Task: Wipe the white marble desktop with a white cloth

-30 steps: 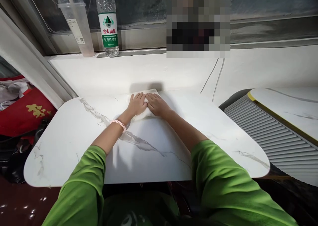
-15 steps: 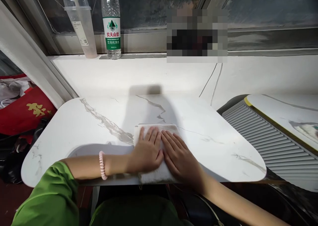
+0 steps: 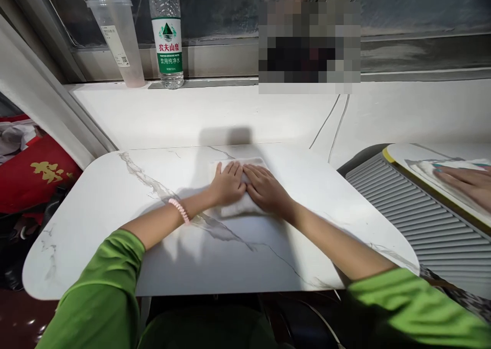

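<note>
A folded white cloth (image 3: 245, 207) lies on the white marble-patterned table (image 3: 172, 267), toward its far side. Flat on the cloth's left part rests my left hand (image 3: 229, 184), fingers stretched forward and a pink coil band on the wrist. My right hand (image 3: 266, 189) presses on the right part of the same cloth, its fingers also extended. The two hands nearly meet at the thumbs. Most of the cloth's middle is hidden under them.
On the window ledge stand a clear plastic cup (image 3: 117, 42) and a water bottle (image 3: 167, 42). At right, another person's hand (image 3: 466, 182) lies on a white cloth on a second table, beside a grey ribbed panel (image 3: 418, 221). A red bag (image 3: 42, 170) sits at left.
Both my hands and the cloth have slid away from me, from the near edge toward the wall. Another person's hand has come into view at right. The camera view has shifted slightly.
</note>
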The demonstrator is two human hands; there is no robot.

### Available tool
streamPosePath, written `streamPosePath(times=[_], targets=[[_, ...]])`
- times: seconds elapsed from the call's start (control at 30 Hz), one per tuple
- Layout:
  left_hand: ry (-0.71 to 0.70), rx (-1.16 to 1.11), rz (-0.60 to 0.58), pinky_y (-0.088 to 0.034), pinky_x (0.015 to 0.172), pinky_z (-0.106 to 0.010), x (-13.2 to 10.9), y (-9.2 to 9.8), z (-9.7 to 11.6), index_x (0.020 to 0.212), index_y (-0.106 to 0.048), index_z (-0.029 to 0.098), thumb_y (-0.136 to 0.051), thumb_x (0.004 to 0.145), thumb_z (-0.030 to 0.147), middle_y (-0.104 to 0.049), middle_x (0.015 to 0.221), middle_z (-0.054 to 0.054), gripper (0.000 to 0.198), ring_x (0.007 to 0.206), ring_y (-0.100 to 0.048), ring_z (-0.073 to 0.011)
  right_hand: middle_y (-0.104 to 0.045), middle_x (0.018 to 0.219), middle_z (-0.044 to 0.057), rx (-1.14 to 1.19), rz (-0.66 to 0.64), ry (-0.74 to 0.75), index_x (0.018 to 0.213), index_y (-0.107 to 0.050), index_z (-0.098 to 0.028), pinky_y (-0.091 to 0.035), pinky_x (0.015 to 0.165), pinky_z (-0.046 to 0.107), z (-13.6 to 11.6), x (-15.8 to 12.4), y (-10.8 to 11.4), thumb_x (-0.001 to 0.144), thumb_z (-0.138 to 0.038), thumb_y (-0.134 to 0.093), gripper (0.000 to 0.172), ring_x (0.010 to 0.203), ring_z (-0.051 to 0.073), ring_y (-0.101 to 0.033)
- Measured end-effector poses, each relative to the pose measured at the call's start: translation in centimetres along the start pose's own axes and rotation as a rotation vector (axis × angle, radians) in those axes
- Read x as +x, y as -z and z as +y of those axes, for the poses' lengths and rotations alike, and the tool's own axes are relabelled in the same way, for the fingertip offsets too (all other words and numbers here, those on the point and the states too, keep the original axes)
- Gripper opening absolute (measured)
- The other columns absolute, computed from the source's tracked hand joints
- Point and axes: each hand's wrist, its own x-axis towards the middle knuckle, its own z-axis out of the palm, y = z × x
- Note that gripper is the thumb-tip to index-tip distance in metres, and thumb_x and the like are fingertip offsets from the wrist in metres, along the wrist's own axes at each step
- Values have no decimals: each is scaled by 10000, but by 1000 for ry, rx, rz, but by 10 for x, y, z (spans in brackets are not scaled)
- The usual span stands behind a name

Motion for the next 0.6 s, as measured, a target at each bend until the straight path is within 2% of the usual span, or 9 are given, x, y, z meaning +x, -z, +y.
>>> streamPosePath(times=[0.13,0.27,0.47,0.6], targets=[[34,27,17,-140,1214,-516,54,2,-26,1482,-340,37,-301,969,252,-322,1572,-150,557,1462,-273,-249,-556,1381,228,-8,-20,-72,1326,-520,27,-363,1119,469,34,47,-12,866,-192,-341,540,1313,305,-485],[52,48,64,-157,1210,-504,77,-1,-36,1476,-357,69,-297,977,238,-344,1565,-137,530,1452,-294,-237,-546,1405,197,10,-10,-123,1344,-512,-9,-348,1122,459,52,67,-21,868,-189,-339,537,1316,293,-483],[69,50,50,-137,1217,-489,66,0,-29,1488,-341,80,-300,992,271,-312,1582,-119,533,1466,-264,-231,-500,1453,194,-16,-18,-134,1386,-472,8,-305,1152,453,46,55,-20,918,-210,-292,547,1369,278,-436],[84,37,19,-117,1219,-505,41,1,-4,1510,-294,55,-264,1003,292,-271,1598,-120,560,1481,-223,-239,-495,1451,209,-28,-16,-58,1383,-476,1,-331,1138,496,37,25,-9,943,-229,-274,536,1377,294,-429]])
